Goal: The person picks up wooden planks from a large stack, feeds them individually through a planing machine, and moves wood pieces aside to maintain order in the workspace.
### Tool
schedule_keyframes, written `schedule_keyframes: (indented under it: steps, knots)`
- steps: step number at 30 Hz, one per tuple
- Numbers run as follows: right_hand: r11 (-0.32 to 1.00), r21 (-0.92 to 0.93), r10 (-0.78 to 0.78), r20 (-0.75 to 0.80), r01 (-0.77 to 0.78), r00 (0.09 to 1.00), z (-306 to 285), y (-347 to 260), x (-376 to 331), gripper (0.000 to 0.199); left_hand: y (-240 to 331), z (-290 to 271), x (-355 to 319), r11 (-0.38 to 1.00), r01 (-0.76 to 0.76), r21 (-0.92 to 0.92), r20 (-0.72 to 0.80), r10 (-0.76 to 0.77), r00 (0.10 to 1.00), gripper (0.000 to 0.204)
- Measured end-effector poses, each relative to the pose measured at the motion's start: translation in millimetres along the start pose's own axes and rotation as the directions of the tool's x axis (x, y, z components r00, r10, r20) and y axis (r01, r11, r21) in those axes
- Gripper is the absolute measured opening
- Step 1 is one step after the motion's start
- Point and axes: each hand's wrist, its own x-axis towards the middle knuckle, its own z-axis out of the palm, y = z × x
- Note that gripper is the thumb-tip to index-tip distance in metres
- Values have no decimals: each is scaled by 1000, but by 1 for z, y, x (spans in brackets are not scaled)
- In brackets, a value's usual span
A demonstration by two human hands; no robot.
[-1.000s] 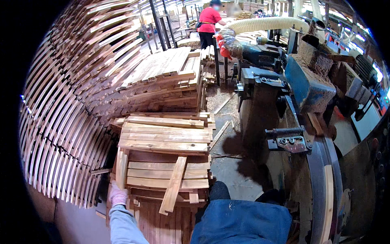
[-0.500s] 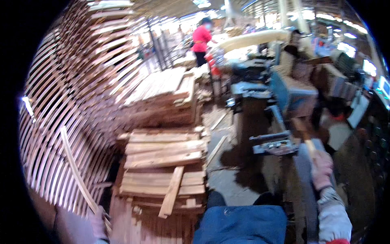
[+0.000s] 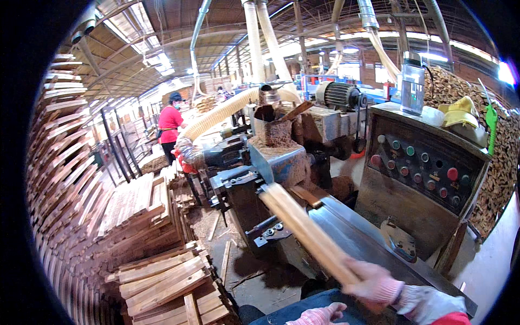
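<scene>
One plank (image 3: 303,227), right hand (image 3: 375,284) (gloved), fingers gripping it, left hand (image 3: 319,316), fingers loosely parted

Skylights (image 3: 158,60) glaring at 11 o'clock, windows (image 3: 352,72) around 1, and yeah, pretty sawdusty floor (image 3: 200,222) at 7

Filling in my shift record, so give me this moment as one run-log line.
right hand: holding wooden strip | strip: angled toward machine | left hand: over blue cloth, partly cut off

Skylights (image 3: 161,60) glare white overhead, and fisheye distortion bends outer edges.
</scene>
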Motion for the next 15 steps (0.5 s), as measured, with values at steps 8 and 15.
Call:
schedule_keyframes:
  steps: [8,15]
  knots:
    - [889,-380,155,-276,-255,949,-24,68,-141,60,-132,-37,-47,798,-269,-539,-765,-330,552,30]
    - [894,-391,-93,-643,-221,760,-7,98,54,79,-208,-78,-197,568,-713,-411,-685,-708,-170,36]
